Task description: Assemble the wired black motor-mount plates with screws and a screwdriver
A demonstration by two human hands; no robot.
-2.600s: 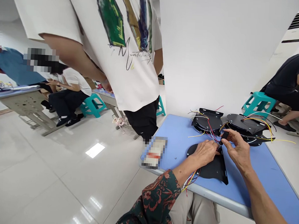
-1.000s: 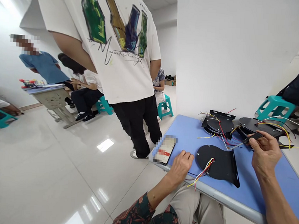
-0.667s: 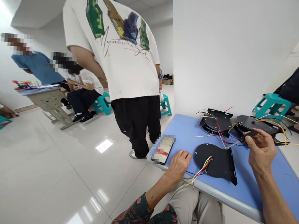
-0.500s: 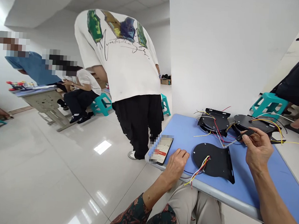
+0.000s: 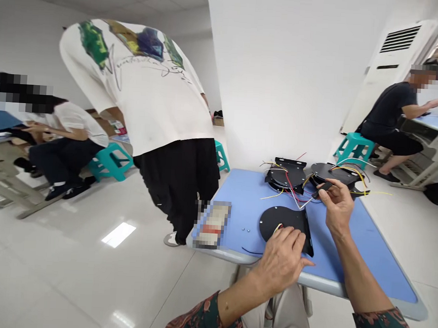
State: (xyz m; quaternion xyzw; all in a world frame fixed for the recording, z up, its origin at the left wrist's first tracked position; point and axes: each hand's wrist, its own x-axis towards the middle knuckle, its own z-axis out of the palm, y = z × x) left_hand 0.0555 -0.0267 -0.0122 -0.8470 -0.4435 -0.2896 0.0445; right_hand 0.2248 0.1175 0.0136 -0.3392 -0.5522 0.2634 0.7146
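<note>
**A pinch and a hold**

The right hand (image 5: 337,206) is up over the blue tabletop (image 5: 246,195). Its thumb and finger pinch a small black part (image 5: 323,189). Thin wires (image 5: 296,201) in red, white and yellow run from that part toward a stack of black metal plates (image 5: 285,177) at the far end of the tabletop. Another black plate (image 5: 332,172) lies just beside the stack.

The left hand (image 5: 281,267) is low, at the near edge, with its fingers curved over a third black plate (image 5: 270,224). You cannot tell if those fingers pinch anything. Tiny screws (image 5: 245,230) lie to the left of this plate.

The step in hand looks like work on the wires and the small part. The next move seems to call for a firm pinch and slow care, so the wires do not tangle.
</note>
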